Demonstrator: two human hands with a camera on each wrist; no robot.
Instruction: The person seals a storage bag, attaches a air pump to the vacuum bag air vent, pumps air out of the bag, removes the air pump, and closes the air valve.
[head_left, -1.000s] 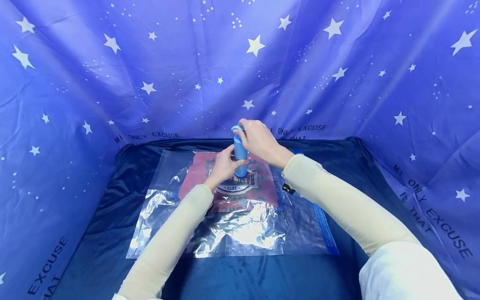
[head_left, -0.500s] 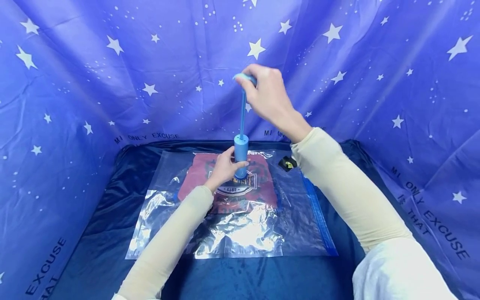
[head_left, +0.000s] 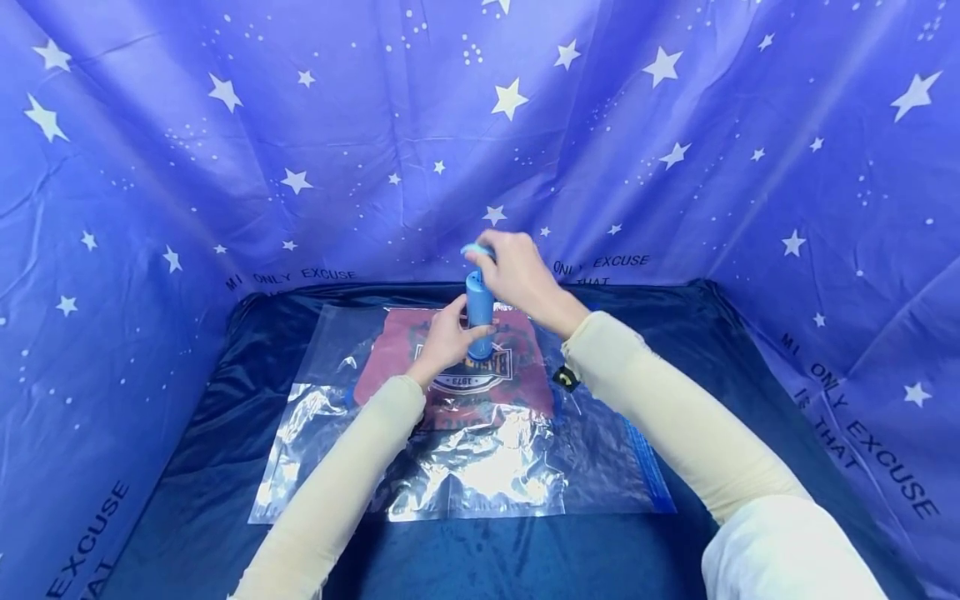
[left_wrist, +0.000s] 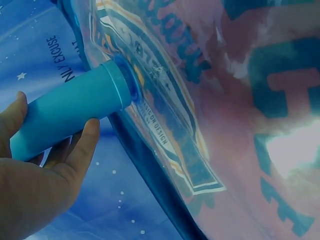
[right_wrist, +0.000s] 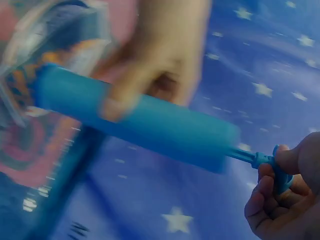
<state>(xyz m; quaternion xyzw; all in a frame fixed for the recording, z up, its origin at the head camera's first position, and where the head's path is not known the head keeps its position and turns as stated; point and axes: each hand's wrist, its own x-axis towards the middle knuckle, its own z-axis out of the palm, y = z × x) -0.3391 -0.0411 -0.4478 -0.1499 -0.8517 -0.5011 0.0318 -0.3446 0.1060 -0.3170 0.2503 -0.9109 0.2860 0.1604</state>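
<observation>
A blue hand pump (head_left: 478,304) stands upright on a clear plastic bag (head_left: 600,462) with a folded red printed garment (head_left: 390,354) inside. Around the pump's barrel, my left hand (head_left: 447,337) wraps its thumb and fingers; the left wrist view shows the barrel (left_wrist: 70,107) meeting a round blue valve (left_wrist: 129,80) on the bag. My right hand (head_left: 519,271) grips the pump's handle (right_wrist: 282,175) just above the barrel. A short length of rod (right_wrist: 241,155) shows between handle and barrel in the right wrist view, where the left hand is blurred.
Dark blue cloth (head_left: 525,554) covers the surface under the bag. A blue zip strip (head_left: 648,467) runs along the bag's right edge. Purple-blue star-patterned curtains (head_left: 420,108) enclose the back and sides. A small black tag (head_left: 566,379) shows by the right sleeve.
My right hand pulled the handle far up, drawing out the rod, and has since pushed it back down near the barrel. My left hand stayed on the barrel.
</observation>
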